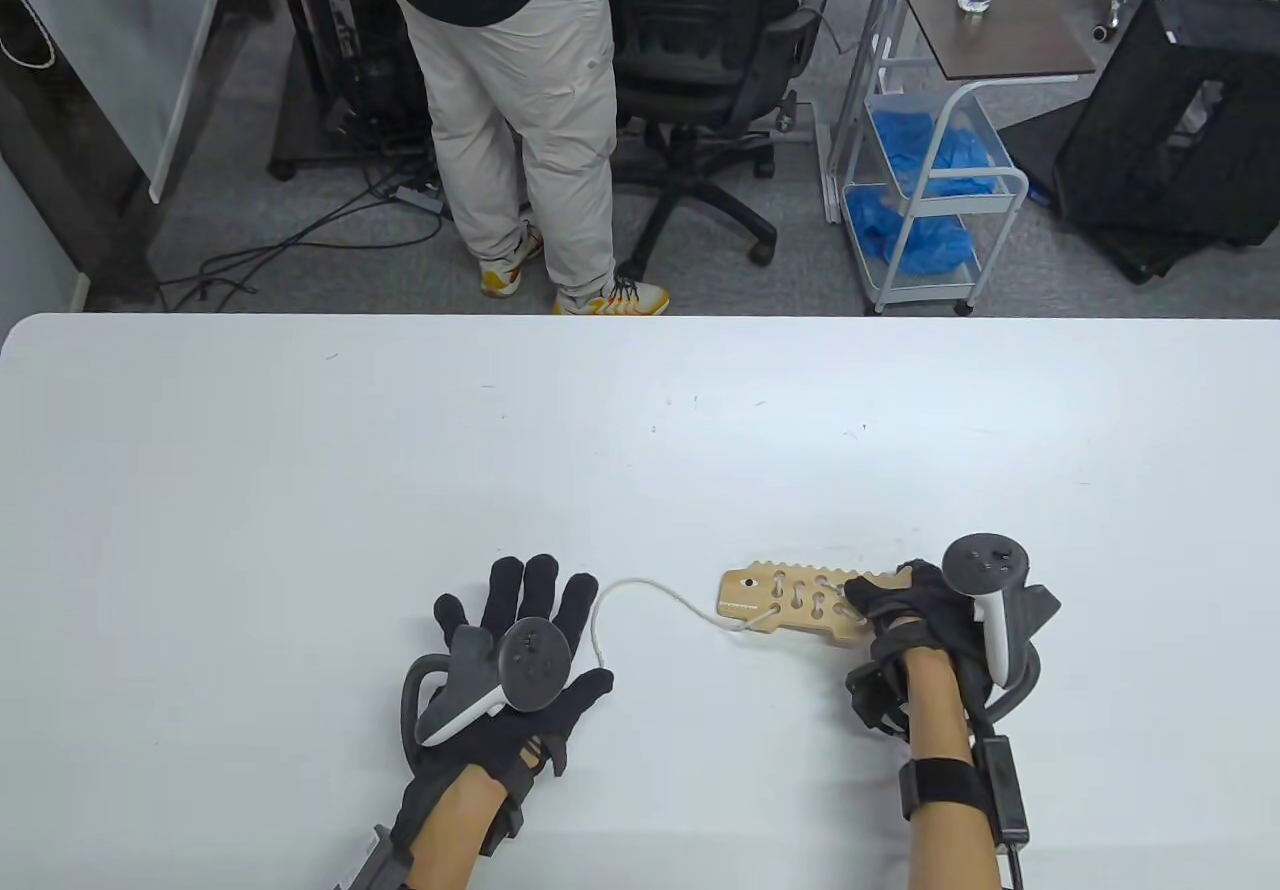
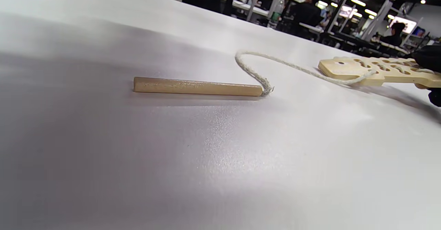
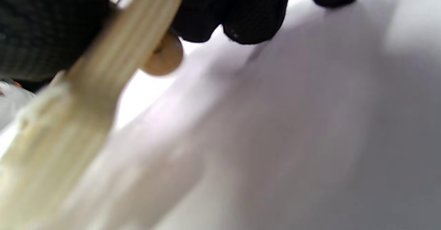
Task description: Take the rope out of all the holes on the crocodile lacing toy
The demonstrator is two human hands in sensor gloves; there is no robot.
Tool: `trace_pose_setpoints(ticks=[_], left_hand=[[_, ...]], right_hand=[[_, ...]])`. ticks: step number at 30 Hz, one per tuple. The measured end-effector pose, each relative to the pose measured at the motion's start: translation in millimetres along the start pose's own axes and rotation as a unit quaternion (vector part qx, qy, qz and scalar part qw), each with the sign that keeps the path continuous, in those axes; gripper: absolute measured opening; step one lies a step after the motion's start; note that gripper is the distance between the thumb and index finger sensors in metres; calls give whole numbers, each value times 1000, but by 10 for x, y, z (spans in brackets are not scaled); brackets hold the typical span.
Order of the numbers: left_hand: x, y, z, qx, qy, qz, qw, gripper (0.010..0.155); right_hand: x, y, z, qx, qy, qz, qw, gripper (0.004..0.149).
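Bright, even overhead light fills the table view, which is sharp, with soft short shadows under both hands. The table [image 1: 300,450] edge bows slightly toward the corners. In the left wrist view, ceiling lamps glint at the top right, a sheen sits mid-table, and the near surface blurs. The right wrist view is badly out of focus, with a broad grey shadow.

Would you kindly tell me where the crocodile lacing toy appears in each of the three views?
Table view: crocodile toy lower right, tail end under the right hand.
Left wrist view: far right, head pointing left.
Right wrist view: blurred wooden edge, upper left.
Shared landmark: the white rope.
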State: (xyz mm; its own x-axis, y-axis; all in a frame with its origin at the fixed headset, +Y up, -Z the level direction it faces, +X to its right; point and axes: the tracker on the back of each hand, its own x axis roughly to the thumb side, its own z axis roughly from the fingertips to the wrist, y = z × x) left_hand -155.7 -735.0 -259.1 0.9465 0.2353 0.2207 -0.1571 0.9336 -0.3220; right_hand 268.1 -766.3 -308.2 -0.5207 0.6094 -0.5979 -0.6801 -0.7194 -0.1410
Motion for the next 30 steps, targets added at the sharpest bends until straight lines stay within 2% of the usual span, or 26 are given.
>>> trace_pose_setpoints(ticks=[3, 6, 10, 13, 15, 16, 19, 22, 24, 26, 27, 30], left_hand=[[-28, -4, 3, 2, 3, 14, 1000, 86], [-41, -25, 3, -3, 6, 22, 1000, 86], [-60, -32, 7, -6, 8, 24, 1000, 86], [-97, -18, 13, 3, 8, 35, 999, 85], [-126, -15, 13, 8, 12, 39, 999, 85], [-148, -11, 14, 12, 14, 43, 999, 85], [-190, 4, 25, 23, 16, 56, 998, 84], [-229, 21, 39, 33, 13, 73, 997, 84], [-240, 23, 34, 35, 12, 84, 996, 84], [-243, 3, 12, 30, 7, 100, 995, 83], [-242, -7, 5, 25, 6, 104, 994, 82], [-210, -44, -22, 11, -1, 101, 995, 77]], right_hand=[[-29, -91, 171, -29, -46, -36, 998, 51], [16, -156, 405, -63, -108, -7, 992, 46], [194, -163, 718, -50, -220, 27, 974, 42], [278, -63, 855, -44, -307, 34, 950, 41], [336, -18, 867, 4, -329, 4, 944, 40], [359, 2, 879, 8, -342, -34, 939, 40], [373, -16, 918, -21, -343, -45, 938, 40], [337, -118, 952, -96, -349, -97, 927, 43], [311, -169, 945, -86, -343, -152, 923, 44], [284, -230, 963, -76, -335, -240, 908, 44], [284, -250, 976, -75, -335, -257, 903, 44], [319, -361, 1086, -82, -351, -327, 874, 44]])
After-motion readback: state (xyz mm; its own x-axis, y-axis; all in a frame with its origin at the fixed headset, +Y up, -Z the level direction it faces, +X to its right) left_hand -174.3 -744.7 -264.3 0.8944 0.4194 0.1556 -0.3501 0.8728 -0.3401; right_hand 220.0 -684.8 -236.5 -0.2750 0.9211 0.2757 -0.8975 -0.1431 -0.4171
